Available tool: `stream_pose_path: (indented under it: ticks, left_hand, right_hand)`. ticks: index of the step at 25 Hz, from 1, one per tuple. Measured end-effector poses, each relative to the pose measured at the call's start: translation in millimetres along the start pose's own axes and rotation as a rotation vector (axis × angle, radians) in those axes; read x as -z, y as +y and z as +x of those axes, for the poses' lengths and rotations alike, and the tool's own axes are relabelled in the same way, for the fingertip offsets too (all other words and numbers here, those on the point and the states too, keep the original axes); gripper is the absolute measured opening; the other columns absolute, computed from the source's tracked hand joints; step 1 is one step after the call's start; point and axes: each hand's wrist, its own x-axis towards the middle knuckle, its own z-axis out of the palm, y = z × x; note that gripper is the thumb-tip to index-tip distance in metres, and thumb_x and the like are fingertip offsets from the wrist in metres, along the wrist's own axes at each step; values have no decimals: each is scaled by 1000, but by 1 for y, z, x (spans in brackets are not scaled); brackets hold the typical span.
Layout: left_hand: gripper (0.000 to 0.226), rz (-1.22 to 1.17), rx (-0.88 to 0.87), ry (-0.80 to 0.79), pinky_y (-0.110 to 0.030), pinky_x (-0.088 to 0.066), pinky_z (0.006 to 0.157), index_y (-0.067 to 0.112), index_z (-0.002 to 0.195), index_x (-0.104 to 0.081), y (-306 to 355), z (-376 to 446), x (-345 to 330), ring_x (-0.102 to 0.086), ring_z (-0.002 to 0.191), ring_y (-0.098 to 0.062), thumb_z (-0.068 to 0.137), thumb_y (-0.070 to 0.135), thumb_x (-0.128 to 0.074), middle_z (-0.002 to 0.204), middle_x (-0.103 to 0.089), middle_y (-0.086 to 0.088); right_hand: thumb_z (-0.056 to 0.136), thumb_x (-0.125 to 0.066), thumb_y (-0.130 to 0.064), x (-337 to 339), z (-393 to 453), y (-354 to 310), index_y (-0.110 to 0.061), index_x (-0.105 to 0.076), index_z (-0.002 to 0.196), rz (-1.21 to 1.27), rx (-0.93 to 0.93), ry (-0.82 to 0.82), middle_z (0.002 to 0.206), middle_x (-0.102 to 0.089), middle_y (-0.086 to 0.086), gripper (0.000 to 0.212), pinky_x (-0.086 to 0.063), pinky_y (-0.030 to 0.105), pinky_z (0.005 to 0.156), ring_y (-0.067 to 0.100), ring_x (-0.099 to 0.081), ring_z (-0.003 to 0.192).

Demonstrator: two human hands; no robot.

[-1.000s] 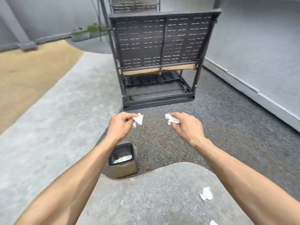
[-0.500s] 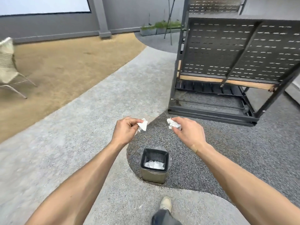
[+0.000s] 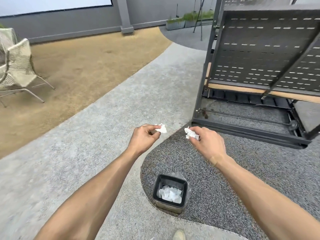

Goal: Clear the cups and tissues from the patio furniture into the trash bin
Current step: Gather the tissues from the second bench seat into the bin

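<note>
Closer now, one trash bin (image 3: pixel 170 192); left hand (image 3: pixel 142 138) and right hand (image 3: pixel 207 144) each pinch one tissue.

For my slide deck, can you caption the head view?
Left hand and right hand each pinch a crumpled tissue above the trash bin.

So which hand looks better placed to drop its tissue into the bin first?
Probably the right hand. Its tissue sits almost straight above the trash bin in the view, while the left hand and its tissue sit slightly off to the bin's left.
</note>
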Motion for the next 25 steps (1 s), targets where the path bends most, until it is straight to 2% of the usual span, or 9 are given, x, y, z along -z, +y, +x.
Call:
stream_pose_path:
  ticks: [4, 8, 10, 12, 16, 18, 20, 22, 25]
  left_hand:
    - [28, -4, 36, -58, -12, -43, 68, 28, 107, -74, -15, 26, -22, -61, 87, 4, 88, 47, -64, 106, -67, 14]
    - [19, 6, 50, -113, -23, -52, 68, 29, 108, -73, -34, 47, -41, -65, 83, -10, 91, 31, -65, 114, -68, 7]
    - [21, 9, 83, -140, -27, -55, 57, 31, 110, -71, -46, 53, -49, -65, 69, -18, 90, 24, -67, 110, -68, 4]
    - [26, 17, 117, -171, -24, -52, 49, 31, 114, -69, -61, 61, -58, -63, 61, -16, 90, 21, -67, 109, -68, -1]
    - [36, 54, 124, -239, -28, -58, 68, 29, 125, -60, -102, 68, -86, -66, 76, -8, 91, 23, -67, 117, -67, -1]
    - [32, 108, 183, -306, -36, -60, 66, 29, 123, -61, -130, 67, -107, -69, 74, -18, 92, 25, -65, 111, -69, 1]
    - [28, 105, 248, -368, -41, -59, 63, 27, 120, -63, -160, 63, -130, -70, 73, -22, 92, 22, -64, 108, -69, 3]
    - [27, 113, 293, -404, -36, -60, 63, 25, 118, -64, -195, 57, -157, -70, 75, -20, 91, 20, -65, 110, -69, 3]
    - [26, 211, 309, -445, -24, -55, 64, 25, 117, -65, -252, 44, -197, -69, 75, -16, 91, 22, -66, 109, -70, 4]
  right_hand:
    - [90, -57, -43, -23, 21, 17, -40, -58, 116, 10, -29, -62, 86, -60, -15, 26, -48, 26, 62, 7, -57, 71]
    - [91, -58, -40, -53, 33, 32, -37, -59, 118, 33, -54, -106, 86, -59, -15, 27, -46, 23, 60, 5, -57, 69]
    - [91, -58, -39, -69, 35, 36, -37, -58, 120, 39, -79, -138, 86, -60, -14, 29, -45, 22, 59, 5, -58, 69]
    - [91, -58, -38, -88, 38, 39, -37, -57, 122, 57, -116, -162, 89, -61, -13, 30, -46, 21, 58, 5, -58, 68]
    - [91, -59, -36, -137, 28, 51, -36, -56, 124, 50, -198, -234, 87, -61, -14, 33, -48, 21, 52, -1, -56, 60]
    - [91, -59, -40, -171, 17, 61, -36, -54, 127, 29, -248, -289, 89, -64, -11, 36, -47, 20, 53, 1, -58, 61]
    - [90, -60, -42, -203, 0, 72, -35, -53, 129, -12, -308, -354, 87, -65, -11, 40, -40, 17, 47, 3, -57, 58]
    - [90, -60, -42, -241, -16, 86, -35, -52, 130, -31, -350, -396, 84, -66, -10, 41, -35, 15, 44, 3, -55, 54]
    - [91, -59, -41, -303, -44, 108, -34, -52, 127, -59, -398, -457, 83, -68, -8, 38, -34, 17, 47, 7, -51, 53]
